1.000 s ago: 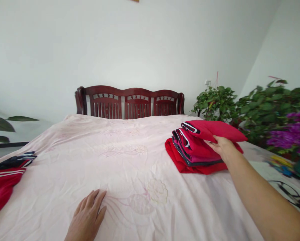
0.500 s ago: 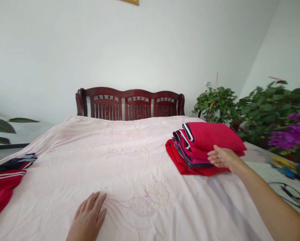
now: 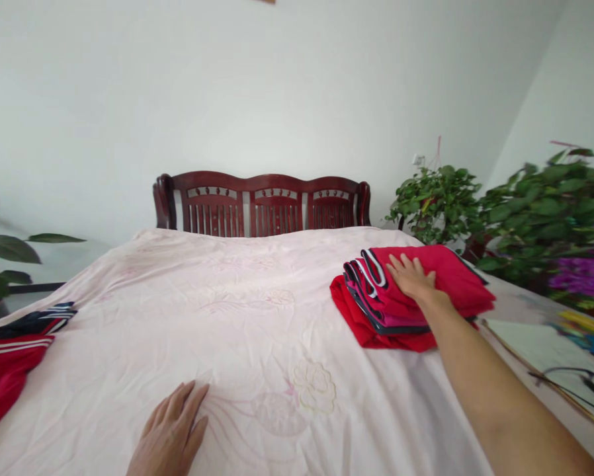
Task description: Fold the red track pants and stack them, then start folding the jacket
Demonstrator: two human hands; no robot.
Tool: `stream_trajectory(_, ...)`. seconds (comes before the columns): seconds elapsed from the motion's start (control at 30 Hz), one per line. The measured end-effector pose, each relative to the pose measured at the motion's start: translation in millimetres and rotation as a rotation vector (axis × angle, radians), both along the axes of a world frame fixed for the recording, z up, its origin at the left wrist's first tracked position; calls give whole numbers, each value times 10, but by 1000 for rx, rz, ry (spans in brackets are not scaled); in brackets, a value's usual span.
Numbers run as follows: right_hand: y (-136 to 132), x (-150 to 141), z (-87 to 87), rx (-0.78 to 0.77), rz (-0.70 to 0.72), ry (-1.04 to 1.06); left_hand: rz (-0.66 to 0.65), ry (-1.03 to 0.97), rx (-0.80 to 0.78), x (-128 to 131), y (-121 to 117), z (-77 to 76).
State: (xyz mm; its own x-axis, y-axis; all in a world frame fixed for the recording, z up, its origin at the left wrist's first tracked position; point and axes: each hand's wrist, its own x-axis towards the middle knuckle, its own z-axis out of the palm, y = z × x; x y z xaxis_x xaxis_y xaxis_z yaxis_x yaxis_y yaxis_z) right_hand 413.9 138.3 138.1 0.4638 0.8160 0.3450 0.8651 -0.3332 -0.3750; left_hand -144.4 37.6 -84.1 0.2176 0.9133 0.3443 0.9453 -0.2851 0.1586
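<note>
My right hand point(image 3: 412, 276) lies flat, fingers spread, on top of a stack of folded clothes point(image 3: 376, 311) at the right of the bed. The stack has red, pink-red and dark navy layers, some with white trim along the folded edges. My left hand point(image 3: 170, 423) rests palm down on the pale pink bedsheet point(image 3: 247, 317), fingers stretched out, holding nothing. At the left edge lie more clothes, a red garment point(image 3: 9, 380) with white stripes and a navy garment point(image 3: 34, 324) behind it, both partly out of view.
A dark wooden headboard point(image 3: 277, 205) stands at the far end. Leafy potted plants point(image 3: 436, 205) and purple flowers point(image 3: 582, 271) line the right side, near a board point(image 3: 520, 334) with a black cable-like item point(image 3: 579, 380). Another plant point(image 3: 9, 248) is at the left.
My right hand has moved from the near side of the clothes stack up and left onto its top, and the top garment looks flatter. My left hand has stayed nearly still.
</note>
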Motion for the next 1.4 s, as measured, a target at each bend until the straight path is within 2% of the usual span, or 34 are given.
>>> stream_trajectory(0.1,207,73,-154,-73,-12,29,3,1,-7,21,3,25)
stream_trajectory(0.2,284,142,-165,-64,-16,69,10,-7,-21,45,-2,63)
stream_trajectory(0.37,193,173,-100,49,-12,124,12,-21,-63,56,0,87)
stream_trajectory(0.5,58,160,56,172,-5,165,24,-12,-42,74,12,81)
stream_trajectory(0.6,-99,-43,112,331,-23,163,20,-13,-19,95,8,89)
stream_trajectory(0.67,-251,-347,43,472,4,145,17,-20,-21,106,-2,106)
stream_trajectory(0.7,-339,-547,-32,537,47,133,19,-24,-24,112,-9,120)
stream_trajectory(0.73,-431,-770,-133,663,163,147,21,-28,-30,118,-16,136)
stream_trajectory(0.77,-524,-1005,-259,711,296,167,24,-31,-34,126,-25,155)
stream_trajectory(0.8,-612,-1241,-407,683,429,187,25,-36,-37,134,-35,177)
stream_trajectory(0.87,-755,-1678,-752,518,598,205,22,-46,-44,153,-57,227)
stream_trajectory(0.93,-837,-2025,-1131,295,680,199,14,-63,-50,169,-84,277)
stream_trajectory(1.03,-864,-2352,-1656,36,660,88,1,-90,-70,174,-141,337)
stream_trajectory(1.1,-862,-2463,-1910,-45,636,-35,-21,-98,-92,154,-197,361)
stream_trajectory(1.17,-868,-2512,-2057,-33,626,-140,-65,-91,-118,95,-262,378)
stream_trajectory(1.27,-887,-2516,-2118,28,627,-205,-48,-47,-147,-125,-329,405)
stream_trajectory(1.33,-893,-2502,-2109,35,636,-216,93,19,-135,-399,-330,433)
stream_trajectory(1.4,-891,-2491,-2093,29,643,-225,296,117,-86,-779,-304,469)
